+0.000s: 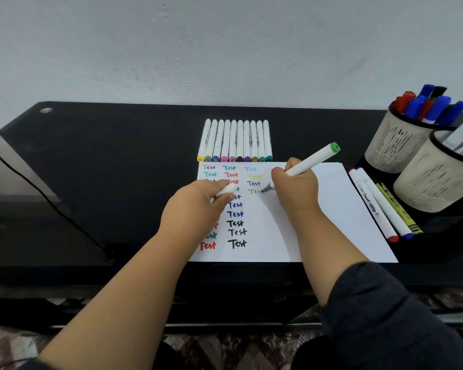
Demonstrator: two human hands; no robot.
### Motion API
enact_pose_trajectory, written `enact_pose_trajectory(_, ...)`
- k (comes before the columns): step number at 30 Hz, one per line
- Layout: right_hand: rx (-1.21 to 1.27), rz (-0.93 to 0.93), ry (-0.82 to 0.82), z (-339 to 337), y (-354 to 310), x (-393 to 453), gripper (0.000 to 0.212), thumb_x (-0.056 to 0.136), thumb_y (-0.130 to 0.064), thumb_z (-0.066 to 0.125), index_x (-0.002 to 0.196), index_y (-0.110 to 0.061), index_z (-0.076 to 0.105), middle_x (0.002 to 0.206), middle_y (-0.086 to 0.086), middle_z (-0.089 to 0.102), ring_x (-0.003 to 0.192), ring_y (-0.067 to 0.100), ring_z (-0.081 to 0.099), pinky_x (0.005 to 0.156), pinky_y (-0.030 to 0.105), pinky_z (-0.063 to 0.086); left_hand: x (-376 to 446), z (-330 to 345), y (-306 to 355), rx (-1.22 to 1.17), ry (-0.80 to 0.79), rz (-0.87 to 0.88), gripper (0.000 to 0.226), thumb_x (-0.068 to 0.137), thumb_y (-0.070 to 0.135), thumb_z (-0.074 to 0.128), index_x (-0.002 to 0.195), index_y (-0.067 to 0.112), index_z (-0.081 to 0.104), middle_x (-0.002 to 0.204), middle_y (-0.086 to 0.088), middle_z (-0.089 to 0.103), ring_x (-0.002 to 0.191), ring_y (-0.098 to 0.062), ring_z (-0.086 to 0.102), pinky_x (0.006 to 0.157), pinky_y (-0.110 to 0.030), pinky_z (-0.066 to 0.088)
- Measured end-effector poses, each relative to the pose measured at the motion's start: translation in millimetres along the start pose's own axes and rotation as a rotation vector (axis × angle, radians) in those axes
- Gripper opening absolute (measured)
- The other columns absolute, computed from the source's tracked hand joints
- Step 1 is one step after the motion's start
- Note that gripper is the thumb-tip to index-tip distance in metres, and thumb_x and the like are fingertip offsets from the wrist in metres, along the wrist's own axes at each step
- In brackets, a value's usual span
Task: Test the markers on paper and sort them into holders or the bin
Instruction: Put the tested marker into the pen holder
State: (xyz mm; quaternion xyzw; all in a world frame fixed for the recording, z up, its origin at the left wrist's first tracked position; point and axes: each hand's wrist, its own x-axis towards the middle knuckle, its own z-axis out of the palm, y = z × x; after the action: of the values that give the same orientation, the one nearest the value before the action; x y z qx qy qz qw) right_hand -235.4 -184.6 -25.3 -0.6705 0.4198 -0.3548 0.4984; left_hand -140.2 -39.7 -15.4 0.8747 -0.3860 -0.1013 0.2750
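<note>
My right hand (296,186) grips a white marker with a green end (314,160), its tip touching the white paper (329,209) at the end of a faint green "Test". My left hand (198,206) rests on the paper's left side and holds the marker's white cap (226,190). The sheet carries several coloured "Test" words. Behind the paper a row of several white markers (235,141) lies side by side. Two beige mesh holders stand at the right: the far holder (393,142) has red, blue and black markers, the near holder (433,185) has white ones.
Three markers (380,206) and a yellow crayon lie in a black tray right of the paper. The black desk (104,156) stretches out to the left, with a black cable (51,204) crossing it. A white wall rises behind the desk.
</note>
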Motion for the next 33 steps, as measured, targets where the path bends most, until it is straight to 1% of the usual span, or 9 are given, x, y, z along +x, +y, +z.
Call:
enact_pose_trajectory(4,0.184,0.072,0.02,-4,-5,1,0.035,0.084,-0.005,0.051,0.061,-0.019,0.028,0.055,-0.003,0.03,0.051,0.011,0.026,0.049,0.021,0.026,-3,-1,2,-0.073,-0.027,-0.009,0.043,0.093,0.046,0.048,0.135,0.039,0.046,0.134,0.011,0.052,0.1,-0.004,0.051,0.076,-0.022,0.038)
enact_pose_trajectory(7,0.367,0.103,-0.068,-6,-14,-4,0.035,0.086,-0.003,0.052,0.061,-0.017,0.032,0.044,-0.006,0.036,0.044,0.009,0.025,0.046,0.024,0.021,-7,-3,4,-0.224,-0.067,-0.031,0.041,0.09,0.044,0.055,0.131,0.04,0.05,0.137,0.013,0.05,0.119,-0.005,0.047,0.08,-0.018,0.036)
enact_pose_trajectory(9,0.447,0.081,-0.131,-8,-22,-9,0.038,0.088,0.0,0.051,0.06,-0.016,0.03,0.042,-0.007,0.037,0.042,0.009,0.023,0.045,0.023,0.017,-8,-4,6,-0.306,-0.084,-0.047,0.039,0.088,0.042,0.059,0.127,0.04,0.054,0.136,0.014,0.051,0.114,0.0,0.046,0.076,-0.015,0.035)
enact_pose_trajectory(13,0.469,0.064,-0.181,-11,-28,-19,0.039,0.089,0.0,0.051,0.058,-0.015,0.032,0.045,-0.004,0.036,0.041,0.008,0.025,0.043,0.021,0.018,-12,-3,8,-0.433,-0.081,-0.036,0.035,0.085,0.039,0.064,0.12,0.04,0.06,0.121,0.02,0.058,0.09,0.008,0.051,0.069,-0.01,0.038)
enact_pose_trajectory(17,0.459,0.075,-0.207,-10,-30,-25,0.04,0.088,0.001,0.052,0.057,-0.015,0.032,0.047,-0.002,0.035,0.039,0.008,0.026,0.039,0.018,0.021,-15,-1,10,-0.481,-0.079,0.005,0.031,0.084,0.036,0.066,0.113,0.044,0.063,0.099,0.029,0.06,0.089,0.014,0.052,0.068,-0.013,0.041)
enact_pose_trajectory(22,0.405,0.077,-0.292,-5,-31,-34,0.039,0.089,-0.004,0.056,0.058,-0.015,0.035,0.049,-0.002,0.042,0.038,0.006,0.032,0.038,0.017,0.027,-19,-3,14,-0.467,-0.075,0.064,0.032,0.083,0.032,0.067,0.091,0.061,0.054,0.085,0.034,0.058,0.084,0.022,0.049,0.064,-0.003,0.039)
enact_pose_trajectory(27,0.425,0.115,-0.312,-1,-33,-37,0.036,0.088,-0.017,0.065,0.064,-0.017,0.039,0.043,-0.008,0.041,0.038,0.006,0.03,0.039,0.019,0.027,-17,-1,13,-0.358,0.01,0.1,0.031,0.085,0.034,0.065,0.114,0.042,0.063,0.086,0.026,0.057,0.082,0.009,0.052,0.069,-0.015,0.042)
enact_pose_trajectory(30,0.427,0.172,-0.306,1,-34,-38,0.038,0.083,-0.026,0.071,0.063,-0.018,0.04,0.044,-0.006,0.041,0.039,0.007,0.03,0.039,0.019,0.028,-17,1,13,-0.271,0.091,0.136,0.034,0.086,0.036,0.063,0.12,0.035,0.062,0.098,0.022,0.057,0.092,0.001,0.051,0.077,-0.019,0.042)
enact_pose_trajectory(33,0.437,0.191,-0.377,-3,-35,-38,0.027,0.087,-0.028,0.066,0.067,-0.016,0.052,0.048,0.0,0.046,0.039,0.007,0.033,0.039,0.017,0.028,-16,1,10,-0.277,0.149,0.111,0.035,0.087,0.035,0.063,0.122,0.034,0.061,0.1,0.026,0.054,0.095,0.002,0.049,0.078,-0.011,0.039)
